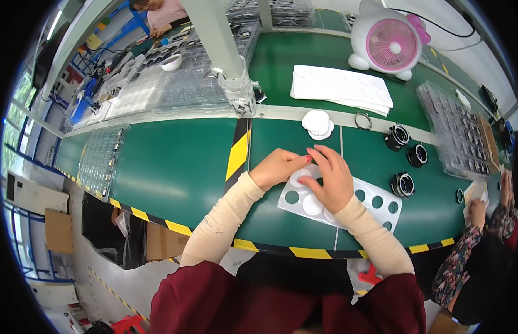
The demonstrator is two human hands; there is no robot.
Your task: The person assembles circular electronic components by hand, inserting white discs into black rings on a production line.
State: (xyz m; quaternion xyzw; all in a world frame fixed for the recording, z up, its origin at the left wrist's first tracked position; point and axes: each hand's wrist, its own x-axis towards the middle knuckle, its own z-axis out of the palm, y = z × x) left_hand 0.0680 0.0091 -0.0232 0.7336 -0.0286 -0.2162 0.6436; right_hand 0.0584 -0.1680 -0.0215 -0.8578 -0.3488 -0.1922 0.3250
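Observation:
A white sheet (376,203) with rows of round holes lies on the green table, with a few white discs (312,205) in it. Over its left end my two hands meet at the fingertips. My left hand (282,166) is closed, thumb and forefinger pressed together; what they hold is hidden. My right hand (334,181) curls in from the right, its forefinger by the left fingertips. Its thumb touches the edge of a white disc (298,177); I cannot tell whether that disc is lifted. Just beyond lies a small stack of white round pieces (317,124).
Several black ring-shaped parts (402,185) and a metal ring (363,121) sit to the right, near clear plastic trays (454,131). Folded white sheets (341,89) and a pink-and-white fan (390,44) stand behind. A post (217,42) rises at the back. A co-worker's hands (478,211) are at far right.

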